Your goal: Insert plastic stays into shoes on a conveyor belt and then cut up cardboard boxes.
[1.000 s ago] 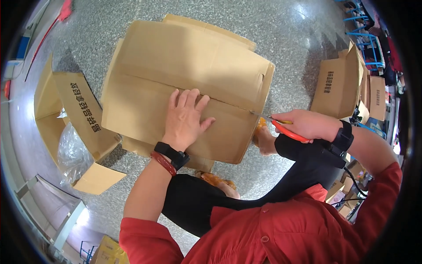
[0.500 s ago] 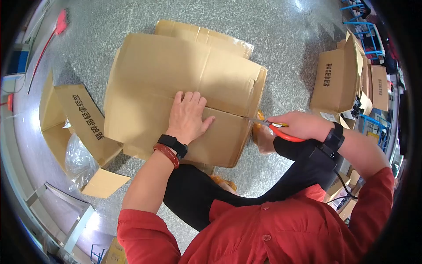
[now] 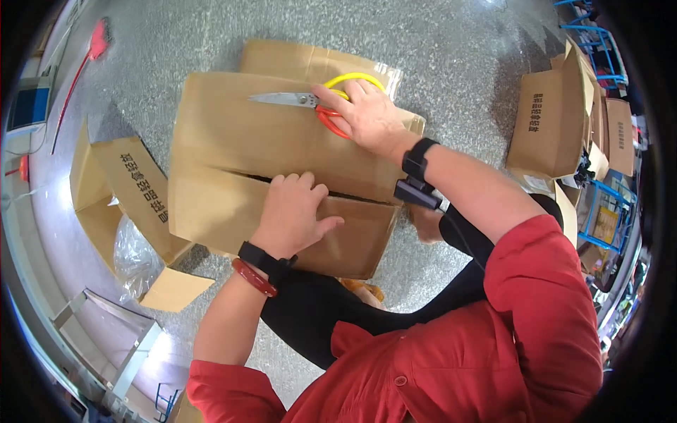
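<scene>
A cardboard box (image 3: pixel 233 127) with closed top flaps lies before me, and a dark slit runs between the flaps. My left hand (image 3: pixel 292 215) lies on the near flap, thumb spread, its fingertips at the slit. Whether the fingertips reach into the gap, I cannot tell. Over the far flap, my right hand (image 3: pixel 370 120) is closed on scissors (image 3: pixel 282 99) with one red and one yellow handle loop. Their blades point left and look closed together.
At the left stands an open cardboard box (image 3: pixel 130 180) with clear plastic wrap (image 3: pixel 134 257) in it. Another open box (image 3: pixel 546 123) is at the right, near blue metal frames (image 3: pixel 606 215). A red-headed, long-handled tool (image 3: pixel 97 42) is at the far left.
My right hand has carried the scissors from the right end of the seam up and left over the far flap. The slit between the flaps is now wider.
</scene>
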The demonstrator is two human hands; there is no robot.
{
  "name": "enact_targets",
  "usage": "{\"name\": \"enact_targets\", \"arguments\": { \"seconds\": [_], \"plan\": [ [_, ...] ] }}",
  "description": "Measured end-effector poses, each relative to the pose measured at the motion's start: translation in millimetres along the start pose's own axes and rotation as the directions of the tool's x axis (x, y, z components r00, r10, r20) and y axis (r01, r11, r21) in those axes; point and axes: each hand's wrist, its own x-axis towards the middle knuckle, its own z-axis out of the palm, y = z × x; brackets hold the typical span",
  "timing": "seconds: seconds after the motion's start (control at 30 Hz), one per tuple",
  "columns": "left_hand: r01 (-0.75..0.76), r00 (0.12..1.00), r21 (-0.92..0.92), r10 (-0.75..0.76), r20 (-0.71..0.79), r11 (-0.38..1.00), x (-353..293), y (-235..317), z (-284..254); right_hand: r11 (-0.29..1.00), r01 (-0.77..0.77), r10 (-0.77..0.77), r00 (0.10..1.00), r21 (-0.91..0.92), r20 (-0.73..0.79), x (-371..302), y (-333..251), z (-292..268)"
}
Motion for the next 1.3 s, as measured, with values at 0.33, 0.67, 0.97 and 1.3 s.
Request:
{"name": "enact_targets", "arguments": {
  "seconds": [0.33, 0.67, 0.97, 1.3],
  "plan": [
    [0.063, 0.991, -0.014, -0.064, -0.120, 0.998, -81.9, 36.8, -61.4, 0.995, 0.092, -0.094, 0.990, -0.025, -0.104, 4.2, 1.4, 12.0],
    [-0.033, 0.998, 0.205, 0.043, -0.045, 0.978, -172.4, 45.0, -62.0, 0.995, 0.000, -0.018, 0.983, 0.100, 0.182, 31.7, -3.8, -15.7],
    [-0.400, 0.914, 0.534, 0.371, 0.166, 0.745, -97.1, 52.1, -158.3, 0.953, -0.204, 0.233, 0.966, 0.222, -0.110, 51.9, 75.7, -35.2],
    [0.005, 1.000, 0.892, 0.024, -0.017, 0.453, -132.0, -77.1, -199.9, 0.085, -0.719, 0.118, 0.695, 0.690, 0.709, -33.9, 87.8, -51.4]
  ]
}}
